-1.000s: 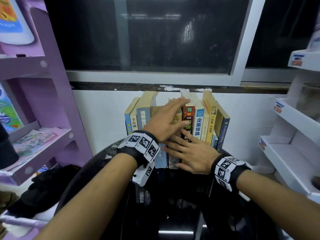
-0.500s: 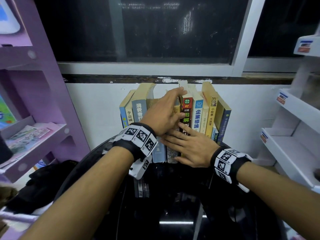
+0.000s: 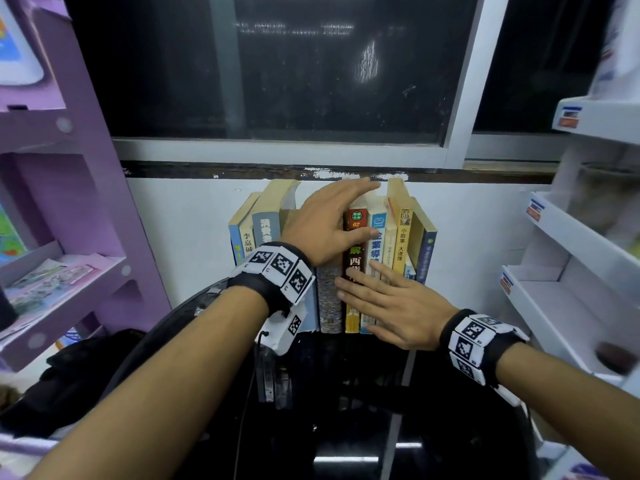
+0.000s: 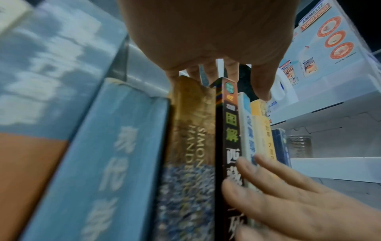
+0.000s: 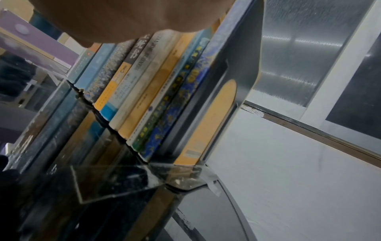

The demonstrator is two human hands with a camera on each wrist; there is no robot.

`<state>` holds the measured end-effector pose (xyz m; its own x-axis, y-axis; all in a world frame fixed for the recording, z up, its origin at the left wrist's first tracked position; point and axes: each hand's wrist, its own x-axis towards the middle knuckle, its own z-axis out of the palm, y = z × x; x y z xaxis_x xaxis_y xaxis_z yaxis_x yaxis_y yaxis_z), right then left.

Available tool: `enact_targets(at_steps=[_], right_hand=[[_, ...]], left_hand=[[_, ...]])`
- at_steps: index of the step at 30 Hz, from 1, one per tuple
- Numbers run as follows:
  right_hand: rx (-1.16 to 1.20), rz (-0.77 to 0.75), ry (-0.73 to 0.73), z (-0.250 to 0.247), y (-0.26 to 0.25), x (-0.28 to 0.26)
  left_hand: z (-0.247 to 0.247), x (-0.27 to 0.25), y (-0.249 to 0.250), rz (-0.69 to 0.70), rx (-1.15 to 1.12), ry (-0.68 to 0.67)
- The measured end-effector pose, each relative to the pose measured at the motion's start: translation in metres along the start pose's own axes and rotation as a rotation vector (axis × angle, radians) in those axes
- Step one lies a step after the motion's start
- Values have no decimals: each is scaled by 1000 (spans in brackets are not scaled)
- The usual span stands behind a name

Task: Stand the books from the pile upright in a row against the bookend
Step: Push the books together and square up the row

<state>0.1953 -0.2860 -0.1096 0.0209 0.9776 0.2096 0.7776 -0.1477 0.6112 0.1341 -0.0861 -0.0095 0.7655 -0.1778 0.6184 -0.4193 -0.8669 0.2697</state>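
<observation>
Several books stand upright in a row [image 3: 401,237] on a black glass table [image 3: 346,410], against the wall. My left hand [image 3: 332,220] lies over the tops of the middle books with straight fingers. Its thumb presses the spine of a black and red book [image 3: 355,251]. My right hand [image 3: 374,299] rests flat, fingers straight, on the lower spines of that book and its right neighbours. In the left wrist view both hands, left [image 4: 206,32] and right [image 4: 288,195], touch the same spines [image 4: 230,130]. A grey metal bookend [image 5: 239,62] closes the row's right end beside a dark blue book.
A purple shelf unit [image 3: 69,271] with magazines stands at the left and white shelves [image 3: 571,289] at the right. Behind the books are a white wall and a dark window. A black bundle [image 3: 69,368] lies low on the left.
Both hands keep nearly the same places on the books. Only the head view has shifted slightly.
</observation>
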Motion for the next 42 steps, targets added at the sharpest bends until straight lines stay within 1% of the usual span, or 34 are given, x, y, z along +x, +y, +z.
enact_targets(at_steps=[4,8,12,17,26,34,42], right_hand=[[-2,-8,-13,2,5,-6],[-6,-30,1,5,10,-6],[-2,-49,18,11,13,-6],[-6,-55,36,18,16,-4],[-34,-46,38,22,17,-2],[-38,-41,50,24,18,-1],[-38,-39,18,25,19,-1]], left_hand=[[7,18,18,48,30,-38],[17,27,22,50,91,-80],[21,27,19,66,182,-77],[22,26,19,63,219,-34],[26,26,15,92,272,-15],[29,27,13,113,292,11],[29,30,8,127,267,-23]])
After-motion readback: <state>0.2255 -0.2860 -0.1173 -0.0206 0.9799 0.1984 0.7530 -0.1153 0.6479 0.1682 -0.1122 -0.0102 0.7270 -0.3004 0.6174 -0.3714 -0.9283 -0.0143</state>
